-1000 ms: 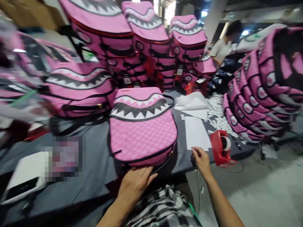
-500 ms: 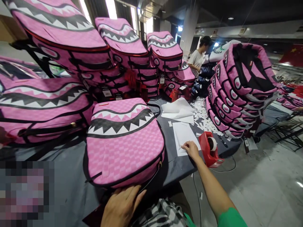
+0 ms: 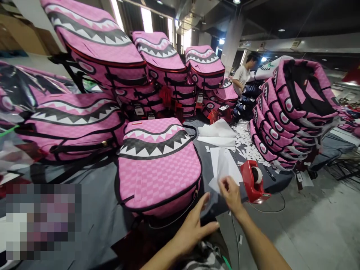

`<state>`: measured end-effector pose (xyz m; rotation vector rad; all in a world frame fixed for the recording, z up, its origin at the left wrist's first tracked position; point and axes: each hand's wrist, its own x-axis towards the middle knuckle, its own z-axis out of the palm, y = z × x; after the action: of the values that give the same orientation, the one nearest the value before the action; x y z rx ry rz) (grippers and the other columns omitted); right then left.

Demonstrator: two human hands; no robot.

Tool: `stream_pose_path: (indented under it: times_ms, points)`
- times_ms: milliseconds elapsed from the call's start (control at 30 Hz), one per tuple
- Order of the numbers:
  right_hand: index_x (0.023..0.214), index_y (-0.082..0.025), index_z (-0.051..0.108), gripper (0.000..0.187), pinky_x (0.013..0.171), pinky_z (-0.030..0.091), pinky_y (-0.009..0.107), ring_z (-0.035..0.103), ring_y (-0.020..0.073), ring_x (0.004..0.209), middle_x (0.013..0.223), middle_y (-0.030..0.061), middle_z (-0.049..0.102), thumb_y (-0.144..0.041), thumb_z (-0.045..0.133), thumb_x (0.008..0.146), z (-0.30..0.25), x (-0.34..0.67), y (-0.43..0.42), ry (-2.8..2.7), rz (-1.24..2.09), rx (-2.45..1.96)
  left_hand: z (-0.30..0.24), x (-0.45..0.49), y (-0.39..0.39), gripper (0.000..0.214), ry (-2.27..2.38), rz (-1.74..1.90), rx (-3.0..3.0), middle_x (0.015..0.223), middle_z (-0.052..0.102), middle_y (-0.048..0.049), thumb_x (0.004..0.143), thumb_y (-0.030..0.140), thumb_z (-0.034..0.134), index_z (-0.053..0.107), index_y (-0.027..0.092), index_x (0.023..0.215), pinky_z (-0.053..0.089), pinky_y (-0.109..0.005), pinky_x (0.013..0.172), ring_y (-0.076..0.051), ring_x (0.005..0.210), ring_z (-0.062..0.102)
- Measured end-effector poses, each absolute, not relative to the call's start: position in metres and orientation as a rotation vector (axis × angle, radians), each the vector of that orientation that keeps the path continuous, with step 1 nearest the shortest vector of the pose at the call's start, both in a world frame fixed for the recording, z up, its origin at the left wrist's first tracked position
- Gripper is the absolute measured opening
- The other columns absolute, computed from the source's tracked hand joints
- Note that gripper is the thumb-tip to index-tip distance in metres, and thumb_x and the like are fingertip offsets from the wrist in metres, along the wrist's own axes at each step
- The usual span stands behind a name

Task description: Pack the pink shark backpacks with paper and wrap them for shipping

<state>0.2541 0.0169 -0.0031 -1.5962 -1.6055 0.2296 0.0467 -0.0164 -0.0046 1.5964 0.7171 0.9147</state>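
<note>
My right hand (image 3: 231, 194) is closed, finger and thumb pinching the near edge of a thin white sheet of paper (image 3: 225, 165). That sheet is partly raised off other white paper on the table. Just left of it, my left hand (image 3: 194, 227) has its thumb and fingers spread and holds nothing. A pink checkered backpack (image 3: 160, 176) with a shark-mouth print lies front up before me, beyond my left hand. Close to the right of the paper stands a red tape dispenser (image 3: 251, 183) with a roll of tape.
Stacks of pink backpacks (image 3: 95, 37) stand behind and left, another stack (image 3: 281, 123) at right. Paper scraps (image 3: 247, 140) and folded white sheets (image 3: 216, 131) lie on the dark tablecloth (image 3: 104, 210). A black pen (image 3: 270, 173) lies near the table edge. One person (image 3: 241, 77) stands farther back.
My left hand has left the backpack's near edge and moved right, opening toward the paper. My right hand has drawn the sheet up and toward me. The view has shifted slightly left.
</note>
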Motion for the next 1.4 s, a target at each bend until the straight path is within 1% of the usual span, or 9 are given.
stream_pose_path:
  times_ms: [200,367,500,600,733,900,1100,1267,1400]
  points:
    - [0.104,-0.022,0.061,0.017,0.072,0.054,0.027,0.065,0.0166,0.081,0.090,0.0048,0.067,-0.018,0.046,0.099,0.008,0.189,-0.045,-1.846,0.289,-1.258,-0.011,0.074,-0.017,0.053,0.931,1.120,1.183,0.090,0.073,-0.0073,0.094,0.061,0.048,0.071,0.014,0.099,0.054,-0.031,0.080,-0.020,0.085,0.066]
    - [0.134,-0.021,0.053,0.043,0.107,0.046,0.047,0.055,0.0266,0.126,0.127,0.0128,0.064,-0.027,0.062,0.092,0.047,0.216,-0.025,-2.391,0.140,-0.914,0.000,0.028,-0.040,0.042,0.997,0.896,1.750,0.068,0.063,0.0009,0.102,0.041,0.038,0.067,0.016,0.085,0.043,-0.021,0.059,-0.011,0.059,0.052]
    - [0.103,-0.024,0.064,0.019,0.115,0.035,0.053,0.060,0.0235,0.120,0.105,0.0048,0.073,-0.039,0.067,0.091,0.043,0.222,0.005,-2.570,0.274,-0.698,0.003,-0.012,-0.051,0.030,0.888,0.973,2.258,0.077,0.071,-0.0029,0.102,0.025,0.039,0.068,0.019,0.104,0.050,-0.025,0.070,-0.015,0.069,0.065]
    - [0.101,-0.022,0.061,0.012,0.108,0.042,0.046,0.067,0.0167,0.095,0.090,0.0017,0.072,-0.033,0.062,0.096,0.034,0.211,0.009,-2.492,0.278,-0.673,0.002,-0.032,-0.054,0.035,0.895,1.161,2.367,0.086,0.074,-0.0047,0.102,0.020,0.040,0.054,0.020,0.135,0.053,-0.026,0.072,-0.015,0.075,0.069]
    - [0.123,-0.021,0.058,0.032,0.091,0.049,0.040,0.062,0.0222,0.108,0.117,0.0121,0.067,-0.034,0.061,0.094,0.032,0.188,-0.002,-2.498,0.142,-0.618,0.004,-0.038,-0.053,0.040,0.792,1.129,2.552,0.088,0.075,-0.0026,0.102,0.013,0.038,0.047,0.020,0.140,0.056,-0.026,0.082,-0.013,0.081,0.072]
    - [0.095,-0.022,0.060,0.018,0.074,0.046,0.031,0.063,0.0145,0.076,0.083,0.0021,0.070,-0.018,0.044,0.100,0.035,0.190,-0.008,-2.499,0.225,-0.529,0.002,-0.042,-0.056,0.047,0.753,1.154,2.561,0.090,0.076,-0.0028,0.101,0.011,0.037,0.033,0.014,0.148,0.056,-0.030,0.090,-0.012,0.081,0.072]
    - [0.097,-0.020,0.060,0.019,0.060,0.043,0.026,0.060,0.0151,0.063,0.073,0.0022,0.066,-0.025,0.042,0.103,0.019,0.202,-0.018,-2.326,0.279,-0.866,-0.013,-0.064,-0.071,0.019,1.133,1.403,2.185,0.086,0.076,-0.0042,0.100,0.021,0.048,0.066,0.019,0.106,0.057,-0.025,0.074,-0.013,0.075,0.070]
    - [0.100,-0.020,0.063,0.020,0.056,0.044,0.023,0.065,0.0128,0.059,0.076,0.0016,0.070,-0.026,0.044,0.102,0.007,0.193,-0.016,-2.308,0.313,-0.945,-0.021,-0.077,-0.057,0.035,1.652,1.369,1.432,0.077,0.073,-0.0031,0.094,0.046,0.057,0.074,0.018,0.083,0.053,-0.024,0.066,-0.017,0.072,0.067]
    - [0.132,-0.017,0.056,0.034,0.050,0.040,0.021,0.057,0.0102,0.048,0.064,-0.0033,0.064,-0.019,0.043,0.101,0.006,0.191,-0.006,-2.419,0.197,-0.919,-0.030,-0.077,-0.035,0.038,1.729,1.429,1.320,0.070,0.069,-0.0010,0.089,0.053,0.060,0.072,0.018,0.079,0.048,-0.024,0.063,-0.015,0.066,0.063]
